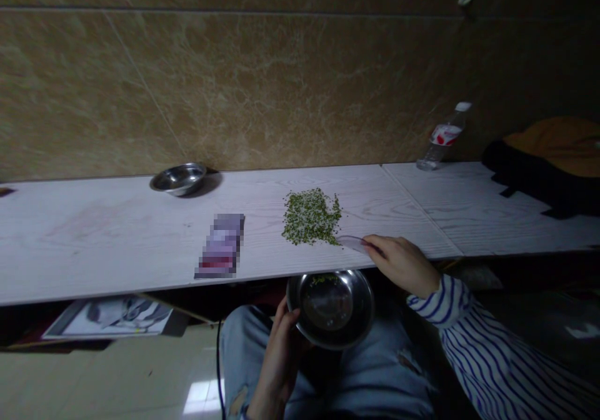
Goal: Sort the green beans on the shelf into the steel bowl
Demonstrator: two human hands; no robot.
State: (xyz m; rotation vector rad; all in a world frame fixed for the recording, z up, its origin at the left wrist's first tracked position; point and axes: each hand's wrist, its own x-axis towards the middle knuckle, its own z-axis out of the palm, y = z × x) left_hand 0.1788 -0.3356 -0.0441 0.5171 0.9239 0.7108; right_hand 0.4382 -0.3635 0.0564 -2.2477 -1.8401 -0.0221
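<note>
- Right sleeve [497, 351]: white with dark blue stripes, loosely cut.
- Cuff [449, 298]: gathered, likewise striped.
- Jeans [389, 376]: faded blue denim.
- Tears [409, 362]: ragged openings, one on each leg.
- Left sleeve: mostly outside the view.

Counter [117, 232]: matt whitish wood-grain surface, straight front edge. Bowl near the counter's back edge [179, 180]: shiny smooth metal. Larger bowl below the front edge [328, 310]: polished metal, bright reflections. Bottle toward the back right [439, 139]: clear glossy plastic. Wall [281, 82]: brown, marble-look, veined. Floor [154, 370]: smooth, glossy, reflects light. Jeans [389, 376]: matt denim, frayed rips. Sleeve [487, 339]: soft striped cloth, creased. Green bits [312, 217]: small, grainy; material unclear.
</note>
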